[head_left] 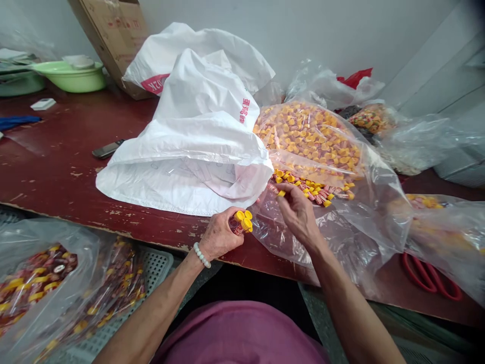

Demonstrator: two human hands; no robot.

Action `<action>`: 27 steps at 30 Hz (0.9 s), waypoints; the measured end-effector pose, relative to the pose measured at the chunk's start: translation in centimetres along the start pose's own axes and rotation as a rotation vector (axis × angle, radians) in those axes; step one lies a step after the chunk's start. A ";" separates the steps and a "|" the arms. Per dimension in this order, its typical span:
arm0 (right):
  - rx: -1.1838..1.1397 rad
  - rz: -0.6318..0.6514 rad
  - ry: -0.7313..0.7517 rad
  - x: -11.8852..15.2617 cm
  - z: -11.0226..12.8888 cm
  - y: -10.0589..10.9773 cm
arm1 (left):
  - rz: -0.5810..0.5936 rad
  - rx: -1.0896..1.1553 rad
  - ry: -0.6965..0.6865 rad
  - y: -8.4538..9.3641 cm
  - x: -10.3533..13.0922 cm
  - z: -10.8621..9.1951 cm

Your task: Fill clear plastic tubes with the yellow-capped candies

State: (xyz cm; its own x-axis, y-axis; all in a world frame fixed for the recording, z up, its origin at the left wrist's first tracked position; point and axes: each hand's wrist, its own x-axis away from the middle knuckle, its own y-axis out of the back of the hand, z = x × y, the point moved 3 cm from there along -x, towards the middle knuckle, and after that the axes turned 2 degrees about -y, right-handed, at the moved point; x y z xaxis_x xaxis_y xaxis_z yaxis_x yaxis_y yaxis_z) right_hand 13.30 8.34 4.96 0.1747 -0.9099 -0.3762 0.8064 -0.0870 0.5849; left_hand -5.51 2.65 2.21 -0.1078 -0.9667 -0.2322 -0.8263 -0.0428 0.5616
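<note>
My left hand [222,233], with a beaded bracelet at the wrist, is closed around several small yellow-capped tubes [243,221], caps facing up. To its right, my right hand [297,210] pinches one small tube with a yellow cap and a red-and-white body [281,193]. This hand is at the mouth of a clear plastic bag [337,230]. Inside the bag lies a big heap of the same yellow-capped tubes [308,134]. Left of the bag, a white woven sack [182,194] lies with its mouth towards me; clear plastic shows inside it.
A mobile phone [108,149] lies left of the sack. Red-handled scissors [428,278] are at the right. Below the table's front edge, a grey crate [157,263] and clear bags of yellow-capped tubes [38,283] stand at left. A green basin [76,76] and cardboard box [113,30] are behind.
</note>
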 end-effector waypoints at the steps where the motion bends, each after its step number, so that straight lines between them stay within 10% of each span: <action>1: -0.027 0.095 0.104 1.0 1.8 0.3 | 0.005 -0.023 -0.011 -0.1 -0.1 -0.2; 10: 0.143 0.416 0.494 4.0 7.2 -0.6 | 0.027 -0.143 -0.073 -1.4 0.0 -0.8; 20: 0.127 0.165 0.387 4.0 7.6 0.2 | 0.021 -0.106 -0.022 -0.7 0.5 -0.7; 27: 0.208 0.365 0.329 4.6 7.4 -1.7 | 0.005 0.100 0.084 -0.2 0.3 -0.5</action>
State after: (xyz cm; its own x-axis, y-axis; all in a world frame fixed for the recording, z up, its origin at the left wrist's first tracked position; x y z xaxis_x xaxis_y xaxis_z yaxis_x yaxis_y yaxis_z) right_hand 8.56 1.34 7.55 0.6180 -0.7236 -0.3074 0.5368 0.1028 0.8374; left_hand -5.08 2.25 2.41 -0.0683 -0.9848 -0.1596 -0.8772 -0.0169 0.4798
